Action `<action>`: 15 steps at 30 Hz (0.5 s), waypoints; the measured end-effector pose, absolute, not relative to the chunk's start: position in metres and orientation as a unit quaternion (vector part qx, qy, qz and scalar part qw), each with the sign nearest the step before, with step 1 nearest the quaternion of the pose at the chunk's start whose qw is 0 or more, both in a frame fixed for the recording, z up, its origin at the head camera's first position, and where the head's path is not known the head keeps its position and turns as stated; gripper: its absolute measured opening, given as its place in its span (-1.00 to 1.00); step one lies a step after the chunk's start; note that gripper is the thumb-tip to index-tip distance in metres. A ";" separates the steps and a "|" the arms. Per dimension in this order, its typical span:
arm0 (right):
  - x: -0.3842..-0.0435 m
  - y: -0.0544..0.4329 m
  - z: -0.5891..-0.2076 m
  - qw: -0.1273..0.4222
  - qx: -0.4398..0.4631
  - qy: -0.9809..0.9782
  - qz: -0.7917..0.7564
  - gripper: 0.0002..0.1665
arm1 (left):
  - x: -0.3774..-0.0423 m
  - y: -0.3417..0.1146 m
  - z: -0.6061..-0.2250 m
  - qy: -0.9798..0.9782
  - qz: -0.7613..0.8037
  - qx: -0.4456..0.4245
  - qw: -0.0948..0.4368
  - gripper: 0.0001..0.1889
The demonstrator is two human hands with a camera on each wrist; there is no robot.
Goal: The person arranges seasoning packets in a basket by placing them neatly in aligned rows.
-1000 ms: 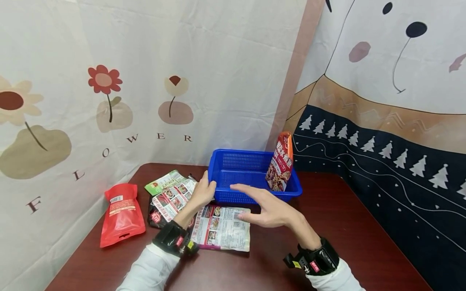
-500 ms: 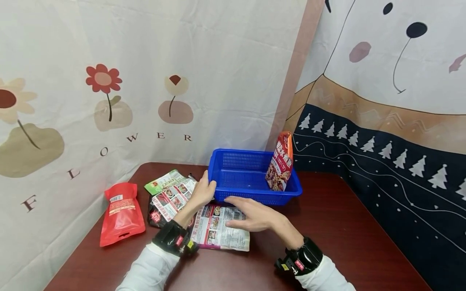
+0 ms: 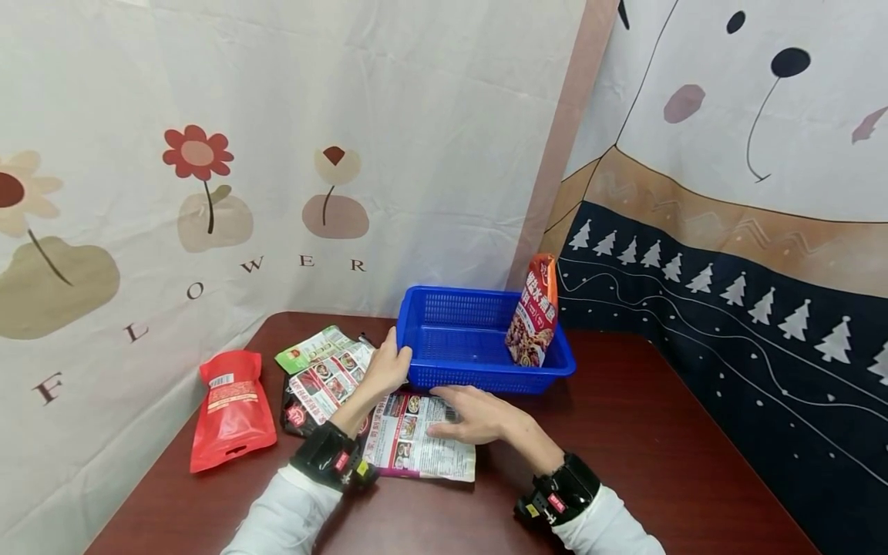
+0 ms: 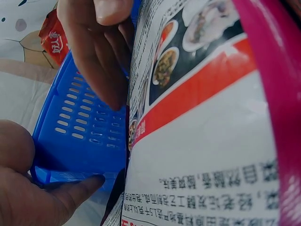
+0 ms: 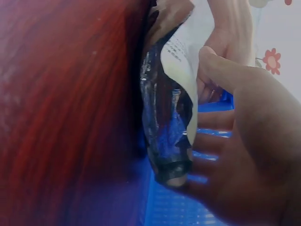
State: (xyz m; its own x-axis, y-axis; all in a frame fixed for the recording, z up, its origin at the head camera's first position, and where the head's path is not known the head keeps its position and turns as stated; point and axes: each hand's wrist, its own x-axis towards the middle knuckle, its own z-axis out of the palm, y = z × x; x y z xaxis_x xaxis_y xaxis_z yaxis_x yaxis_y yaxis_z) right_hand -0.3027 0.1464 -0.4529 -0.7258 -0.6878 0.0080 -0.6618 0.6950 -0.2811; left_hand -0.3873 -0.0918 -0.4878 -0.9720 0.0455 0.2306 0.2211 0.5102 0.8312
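Observation:
A blue plastic basket [image 3: 479, 376] stands at the back of the table. At its left corner my left hand [image 3: 385, 370] grips the rim, thumb and finger around it in the left wrist view. My right hand [image 3: 479, 416] hovers over the right end of a flat white food packet [image 3: 416, 447] with a purple edge, thumb and fingers spread apart. Seen from the right wrist, this hand [image 5: 263, 122] is beside the packet [image 5: 164, 108], its fingers stretched along the far side. A red and orange food bag [image 3: 533, 320] stands upright inside the basket's right end.
Left of the basket, a green packet [image 3: 312, 351] and a black packet with a white label [image 3: 329, 378] overlap, partly behind my left arm. A red pouch [image 3: 232, 408] lies at the table's left side. A printed curtain [image 3: 430, 139] hangs behind the table.
My right hand has moved left and down, from beside the basket's front to over the white packet. The left hand stays on the basket's rim.

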 end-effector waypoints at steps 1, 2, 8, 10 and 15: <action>-0.303 0.146 -0.454 0.047 -0.368 0.919 -0.131 -0.05 | -0.387 -0.092 -0.488 -0.864 -0.490 -0.075 0.089 -0.29; -0.303 0.146 -0.455 0.044 -0.368 0.920 -0.129 -0.05 | -0.387 -0.092 -0.487 -0.864 -0.489 -0.074 0.090 -0.28; -0.305 0.145 -0.458 0.033 -0.370 0.919 -0.130 -0.08 | -0.409 -0.096 -0.507 -0.866 -0.487 -0.069 0.088 -0.27; -0.306 0.144 -0.458 0.033 -0.367 0.919 -0.141 -0.08 | -0.412 -0.097 -0.510 -0.865 -0.490 -0.072 0.082 -0.26; -0.307 0.146 -0.457 0.040 -0.347 0.921 -0.173 -0.21 | -0.417 -0.099 -0.514 -0.866 -0.491 -0.068 0.069 -0.18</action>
